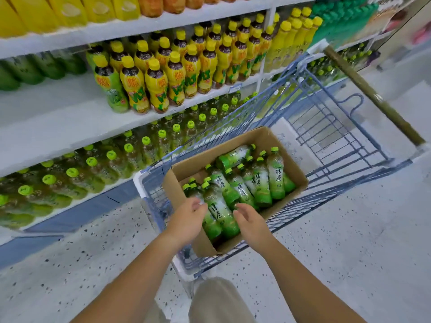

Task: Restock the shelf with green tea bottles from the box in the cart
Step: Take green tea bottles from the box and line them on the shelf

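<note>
An open cardboard box [263, 138] sits in the blue wire cart [326, 117] and holds several green tea bottles lying on their sides. One green tea bottle [220, 212] lies on top at the near end. My left hand [189, 217] reaches into the box, its curved fingertips touching that bottle's left side. My right hand [250, 223] hovers at its right side, fingers loosely curved, with nothing plainly gripped. On the middle shelf [53, 106] a single green tea bottle [115, 96] stands beside the yellow-capped lemon tea bottles [158, 82], with bare shelf to its left.
The lower shelf [70, 206] is packed with green-capped bottles. Yellow cartons stand on the top shelf [98, 31]. The cart handle [373, 96] points away to the right. The speckled floor [349, 252] lies around the cart, and my leg [219, 301] is right behind it.
</note>
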`<move>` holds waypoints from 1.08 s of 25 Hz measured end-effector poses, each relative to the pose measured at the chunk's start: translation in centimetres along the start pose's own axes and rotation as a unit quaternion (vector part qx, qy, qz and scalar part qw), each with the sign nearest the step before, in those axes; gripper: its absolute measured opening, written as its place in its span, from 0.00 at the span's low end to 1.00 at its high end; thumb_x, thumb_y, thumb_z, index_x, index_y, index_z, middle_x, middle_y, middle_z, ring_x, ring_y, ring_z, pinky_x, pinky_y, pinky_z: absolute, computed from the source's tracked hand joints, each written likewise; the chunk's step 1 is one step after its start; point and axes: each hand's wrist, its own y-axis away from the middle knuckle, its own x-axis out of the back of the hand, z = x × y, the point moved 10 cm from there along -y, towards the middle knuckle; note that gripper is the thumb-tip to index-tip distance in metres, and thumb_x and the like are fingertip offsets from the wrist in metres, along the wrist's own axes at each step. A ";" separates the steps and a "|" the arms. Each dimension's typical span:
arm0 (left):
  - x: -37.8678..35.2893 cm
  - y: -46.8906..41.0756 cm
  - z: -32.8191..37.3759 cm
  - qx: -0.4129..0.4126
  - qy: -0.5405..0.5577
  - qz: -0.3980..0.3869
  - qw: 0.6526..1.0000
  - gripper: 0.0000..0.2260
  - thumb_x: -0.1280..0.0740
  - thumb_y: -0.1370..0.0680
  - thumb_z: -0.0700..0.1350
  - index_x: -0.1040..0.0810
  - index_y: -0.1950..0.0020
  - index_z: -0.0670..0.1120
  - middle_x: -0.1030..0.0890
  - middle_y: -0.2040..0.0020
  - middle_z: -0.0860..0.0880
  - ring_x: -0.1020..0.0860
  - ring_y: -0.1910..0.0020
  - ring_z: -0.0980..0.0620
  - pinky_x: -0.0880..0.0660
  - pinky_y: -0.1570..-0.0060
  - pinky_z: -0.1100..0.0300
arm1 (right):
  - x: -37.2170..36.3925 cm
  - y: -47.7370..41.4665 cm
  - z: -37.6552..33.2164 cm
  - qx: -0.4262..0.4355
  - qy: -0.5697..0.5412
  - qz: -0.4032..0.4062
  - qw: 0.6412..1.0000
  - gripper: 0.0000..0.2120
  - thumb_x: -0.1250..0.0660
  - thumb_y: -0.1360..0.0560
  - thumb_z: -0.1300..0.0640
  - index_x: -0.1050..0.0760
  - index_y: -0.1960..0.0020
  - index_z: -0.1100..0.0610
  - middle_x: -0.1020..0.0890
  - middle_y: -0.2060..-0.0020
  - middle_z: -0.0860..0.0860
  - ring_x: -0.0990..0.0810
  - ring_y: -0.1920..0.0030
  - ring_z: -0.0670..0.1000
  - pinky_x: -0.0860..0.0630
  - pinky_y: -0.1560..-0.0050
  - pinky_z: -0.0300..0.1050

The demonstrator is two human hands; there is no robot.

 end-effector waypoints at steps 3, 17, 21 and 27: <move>-2.7 -2.3 -0.7 0.062 0.048 0.023 0.997 0.19 0.43 0.15 0.52 0.33 0.25 0.49 0.28 0.29 0.46 0.26 0.39 0.50 0.30 0.41 0.57 | 0.9 -3.8 1.7 -0.002 0.059 -0.044 0.997 0.23 0.42 0.17 0.48 0.36 0.24 0.54 0.25 0.32 0.50 0.27 0.42 0.47 0.31 0.38 0.44; -8.0 -12.3 -7.8 0.289 0.020 0.165 0.943 0.35 0.34 0.21 0.43 0.52 0.21 0.40 0.43 0.24 0.39 0.34 0.28 0.37 0.31 0.31 0.46 | -6.1 -16.1 7.3 -0.013 0.146 -0.182 0.972 0.35 0.26 0.26 0.55 0.37 0.24 0.58 0.24 0.40 0.52 0.25 0.45 0.50 0.28 0.49 0.42; -9.0 -12.7 -7.8 0.239 -0.103 0.150 0.954 0.49 0.28 0.26 0.36 0.62 0.20 0.45 0.44 0.25 0.36 0.35 0.28 0.36 0.31 0.31 0.46 | -3.8 -16.9 7.3 -0.010 0.110 -0.169 0.979 0.18 0.25 0.27 0.59 0.27 0.40 0.52 0.23 0.54 0.41 0.21 0.52 0.46 0.30 0.60 0.32; -9.7 -11.8 -5.1 0.047 -0.342 0.283 0.895 0.46 0.28 0.29 0.41 0.54 0.20 0.37 0.35 0.35 0.36 0.30 0.40 0.41 0.26 0.38 0.54 | 0.6 -18.2 7.9 -0.045 -0.022 -0.138 0.989 0.10 0.28 0.23 0.59 0.27 0.53 0.46 0.23 0.59 0.40 0.24 0.57 0.38 0.31 0.65 0.29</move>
